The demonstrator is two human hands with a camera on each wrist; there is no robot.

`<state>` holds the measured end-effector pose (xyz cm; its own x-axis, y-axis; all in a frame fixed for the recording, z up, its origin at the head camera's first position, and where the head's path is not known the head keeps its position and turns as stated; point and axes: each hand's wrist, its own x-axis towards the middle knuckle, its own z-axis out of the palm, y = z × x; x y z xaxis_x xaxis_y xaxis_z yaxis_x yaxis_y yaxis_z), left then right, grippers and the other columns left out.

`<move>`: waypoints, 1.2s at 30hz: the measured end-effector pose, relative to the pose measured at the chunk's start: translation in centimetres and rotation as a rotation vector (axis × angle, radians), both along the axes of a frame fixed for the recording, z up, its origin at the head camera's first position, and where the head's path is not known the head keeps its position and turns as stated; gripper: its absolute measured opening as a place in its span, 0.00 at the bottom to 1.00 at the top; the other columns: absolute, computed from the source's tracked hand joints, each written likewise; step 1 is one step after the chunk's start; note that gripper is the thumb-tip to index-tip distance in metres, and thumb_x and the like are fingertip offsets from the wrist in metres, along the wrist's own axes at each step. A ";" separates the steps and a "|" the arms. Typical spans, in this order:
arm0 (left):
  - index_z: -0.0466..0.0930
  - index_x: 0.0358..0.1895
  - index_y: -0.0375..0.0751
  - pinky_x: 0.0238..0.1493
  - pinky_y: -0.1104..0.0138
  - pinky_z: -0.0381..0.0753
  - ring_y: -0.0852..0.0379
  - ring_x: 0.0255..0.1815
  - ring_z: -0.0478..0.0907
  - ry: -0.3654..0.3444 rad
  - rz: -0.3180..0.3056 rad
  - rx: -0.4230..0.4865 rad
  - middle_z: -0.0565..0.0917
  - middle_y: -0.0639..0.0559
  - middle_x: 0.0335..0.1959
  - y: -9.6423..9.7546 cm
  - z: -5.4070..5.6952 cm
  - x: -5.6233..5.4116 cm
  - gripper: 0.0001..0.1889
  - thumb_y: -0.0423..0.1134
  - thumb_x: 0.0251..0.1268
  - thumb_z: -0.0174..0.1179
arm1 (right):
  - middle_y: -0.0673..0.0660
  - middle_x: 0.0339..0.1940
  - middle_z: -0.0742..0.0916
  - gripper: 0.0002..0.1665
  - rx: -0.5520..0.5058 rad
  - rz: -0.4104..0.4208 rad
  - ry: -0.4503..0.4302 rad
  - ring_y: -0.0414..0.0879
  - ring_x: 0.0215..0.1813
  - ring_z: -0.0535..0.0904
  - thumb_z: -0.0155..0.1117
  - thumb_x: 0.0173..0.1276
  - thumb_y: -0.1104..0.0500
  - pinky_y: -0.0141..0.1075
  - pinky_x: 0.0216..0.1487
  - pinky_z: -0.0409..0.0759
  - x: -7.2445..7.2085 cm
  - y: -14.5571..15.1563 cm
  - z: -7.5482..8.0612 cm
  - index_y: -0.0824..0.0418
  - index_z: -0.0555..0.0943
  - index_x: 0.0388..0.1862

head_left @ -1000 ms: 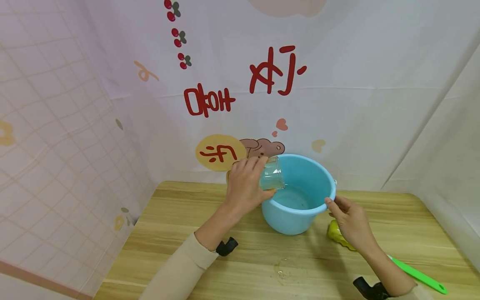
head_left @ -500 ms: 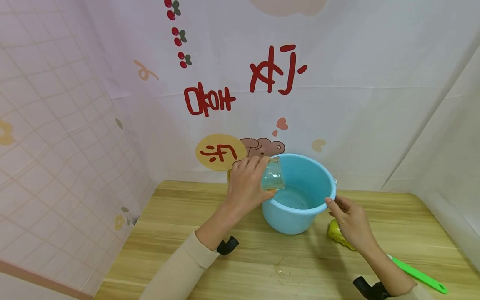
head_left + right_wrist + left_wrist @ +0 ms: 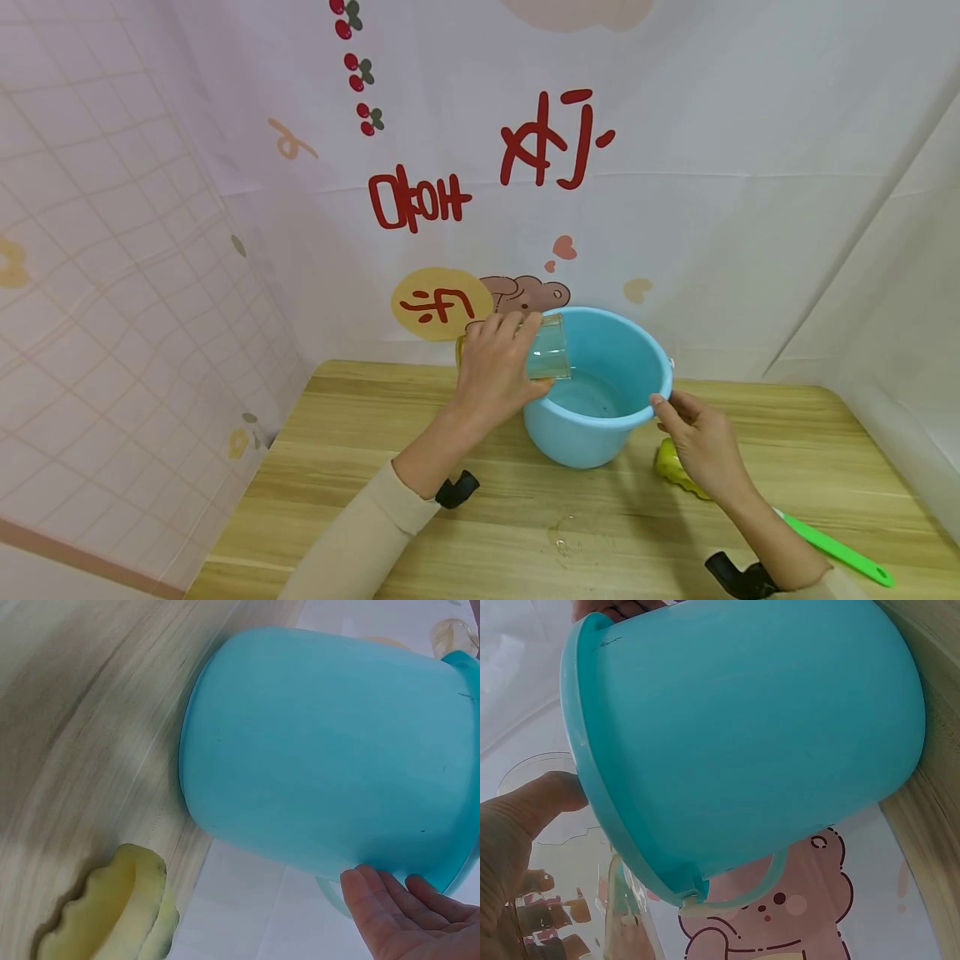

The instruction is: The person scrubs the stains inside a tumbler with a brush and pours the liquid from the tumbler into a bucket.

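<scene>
A light blue bucket point(image 3: 581, 442) stands upright on the wooden table, with a shallow sheen on its floor. My left hand point(image 3: 491, 367) grips a clear glass point(image 3: 549, 350) laid over almost sideways, its mouth above the left part of the bucket's opening. In the left wrist view the thumb point(image 3: 551, 796) points at the bucket's rim and the glass shows below it. My right hand point(image 3: 701, 442) pinches the rim on the right side, thumb on top. From the right wrist view, its fingers point(image 3: 375, 892) lie against the bucket's outer wall just under the rim.
A yellow scalloped sponge head point(image 3: 678, 471) lies beside the bucket, partly behind the right hand. Its line continues in a green handle point(image 3: 836, 546) past the right forearm. A small wet patch point(image 3: 566, 537) marks the table in front. A printed cloth point(image 3: 675, 208) hangs behind.
The glass and left hand have shifted very slightly to the right. The right hand and the bucket stay where they were.
</scene>
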<state>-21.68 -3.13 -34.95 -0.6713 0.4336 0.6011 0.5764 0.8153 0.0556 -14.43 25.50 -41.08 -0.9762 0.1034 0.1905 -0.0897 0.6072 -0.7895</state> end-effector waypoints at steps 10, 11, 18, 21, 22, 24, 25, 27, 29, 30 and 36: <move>0.76 0.65 0.46 0.55 0.54 0.77 0.48 0.55 0.77 0.024 -0.004 -0.026 0.83 0.49 0.55 0.1 0.2 0.1 0.44 0.59 0.44 0.84 | 0.71 0.54 0.87 0.36 0.001 0.000 -0.008 0.63 0.51 0.87 0.55 0.84 0.44 0.26 0.42 0.83 0.1 0.0 0.2 0.76 0.75 0.68; 0.76 0.65 0.46 0.55 0.54 0.77 0.48 0.55 0.77 0.026 -0.005 -0.030 0.83 0.49 0.55 0.1 0.2 0.1 0.44 0.59 0.44 0.84 | 0.71 0.54 0.87 0.36 0.000 0.001 -0.009 0.63 0.51 0.87 0.55 0.84 0.44 0.26 0.41 0.82 0.1 0.0 0.2 0.76 0.75 0.68; 0.76 0.66 0.45 0.55 0.54 0.77 0.47 0.56 0.76 0.021 -0.017 -0.040 0.83 0.48 0.56 0.2 0.3 0.1 0.45 0.58 0.43 0.85 | 0.72 0.54 0.87 0.36 -0.001 -0.002 -0.010 0.63 0.51 0.87 0.55 0.84 0.44 0.25 0.42 0.82 0.1 -0.1 0.2 0.76 0.75 0.69; 0.77 0.66 0.45 0.55 0.54 0.77 0.47 0.56 0.76 0.019 -0.013 -0.041 0.83 0.48 0.56 0.2 0.2 0.1 0.45 0.58 0.42 0.85 | 0.71 0.54 0.88 0.36 0.002 -0.005 -0.008 0.62 0.50 0.87 0.56 0.84 0.44 0.25 0.41 0.82 0.0 -0.1 0.2 0.76 0.75 0.69; 0.77 0.66 0.45 0.55 0.54 0.77 0.47 0.56 0.76 0.020 -0.012 -0.042 0.83 0.48 0.56 0.2 0.2 0.1 0.46 0.59 0.42 0.85 | 0.71 0.54 0.88 0.36 0.002 -0.005 -0.007 0.61 0.50 0.87 0.56 0.84 0.44 0.25 0.41 0.82 0.0 -0.1 0.2 0.76 0.75 0.69; 0.77 0.66 0.45 0.55 0.54 0.77 0.47 0.55 0.77 0.024 -0.011 -0.042 0.83 0.48 0.56 0.3 0.2 0.1 0.46 0.58 0.42 0.86 | 0.71 0.54 0.88 0.36 0.003 -0.005 -0.006 0.62 0.50 0.87 0.56 0.84 0.44 0.24 0.41 0.81 0.0 -0.1 0.2 0.76 0.76 0.68; 0.77 0.66 0.45 0.55 0.54 0.77 0.47 0.55 0.77 0.025 -0.013 -0.040 0.83 0.48 0.56 0.3 0.2 0.1 0.46 0.58 0.41 0.86 | 0.71 0.54 0.88 0.36 0.003 -0.003 -0.005 0.62 0.50 0.87 0.56 0.84 0.44 0.24 0.41 0.81 0.0 -0.1 0.2 0.76 0.76 0.68; 0.77 0.65 0.45 0.55 0.54 0.77 0.47 0.55 0.77 0.027 -0.015 -0.039 0.83 0.48 0.56 0.3 0.2 0.0 0.46 0.57 0.41 0.86 | 0.71 0.54 0.88 0.36 0.003 0.000 -0.004 0.61 0.50 0.87 0.56 0.84 0.44 0.24 0.41 0.81 0.0 -0.1 0.2 0.76 0.76 0.68; 0.77 0.65 0.45 0.55 0.54 0.78 0.47 0.55 0.77 0.030 -0.017 -0.040 0.83 0.48 0.55 0.3 0.2 0.0 0.46 0.57 0.41 0.86 | 0.71 0.54 0.88 0.35 -0.001 0.001 -0.003 0.61 0.50 0.88 0.56 0.84 0.44 0.24 0.41 0.82 0.0 -0.1 0.1 0.76 0.76 0.68; 0.77 0.65 0.45 0.55 0.54 0.78 0.47 0.55 0.77 0.031 -0.017 -0.042 0.83 0.48 0.55 0.3 0.2 0.0 0.46 0.57 0.41 0.86 | 0.71 0.53 0.88 0.35 -0.001 0.001 -0.001 0.61 0.50 0.88 0.56 0.84 0.44 0.25 0.41 0.82 0.0 -0.1 0.1 0.76 0.76 0.68; 0.77 0.65 0.45 0.54 0.55 0.77 0.47 0.54 0.76 0.033 -0.016 -0.058 0.83 0.48 0.54 0.3 0.3 0.0 0.45 0.58 0.41 0.86 | 0.71 0.53 0.88 0.35 -0.003 0.003 0.008 0.60 0.48 0.88 0.56 0.84 0.45 0.26 0.41 0.83 0.0 0.0 0.1 0.76 0.76 0.68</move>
<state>-21.66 -2.81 -34.61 -0.6445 0.4787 0.5961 0.5898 0.8075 -0.0108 -14.48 25.48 -40.98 -0.9750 0.1016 0.1978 -0.0975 0.6043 -0.7908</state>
